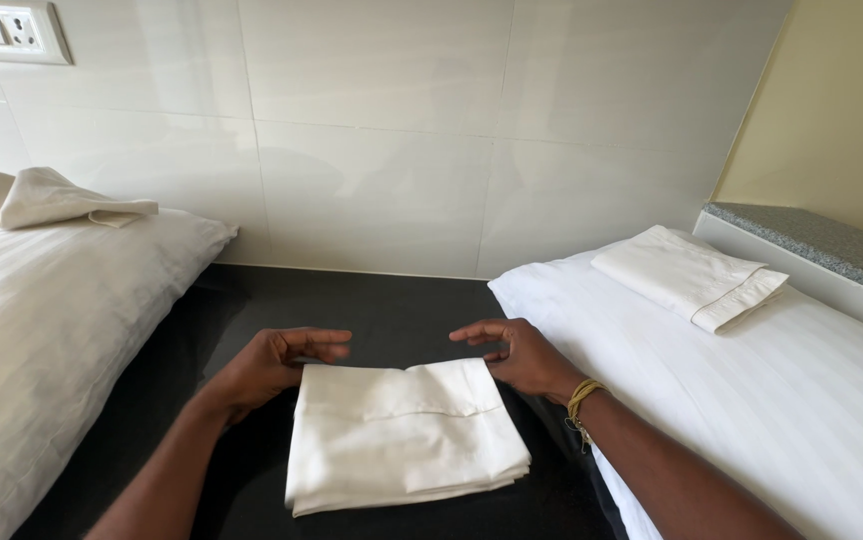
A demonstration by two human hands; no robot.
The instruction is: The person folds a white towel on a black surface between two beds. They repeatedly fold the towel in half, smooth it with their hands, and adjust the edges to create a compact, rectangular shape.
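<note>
A folded white cloth, like a pillowcase point(402, 435), lies flat on a black counter point(392, 305) in front of me. My left hand point(272, 365) rests at the cloth's far left corner, fingers apart and pointing right, holding nothing. My right hand point(517, 352) sits at the far right corner, fingers spread and pointing left, its palm touching the cloth's edge. A thin gold-coloured bracelet point(582, 400) circles my right wrist.
A white striped pillow point(42, 330) lies to the left with a crumpled cream cloth point(47, 200) on top. Another white pillow point(782, 400) lies to the right, bearing a folded white cloth point(692, 275). A tiled wall is behind, a switch plate point(2, 30) top left, a grey stone ledge point(822, 240) right.
</note>
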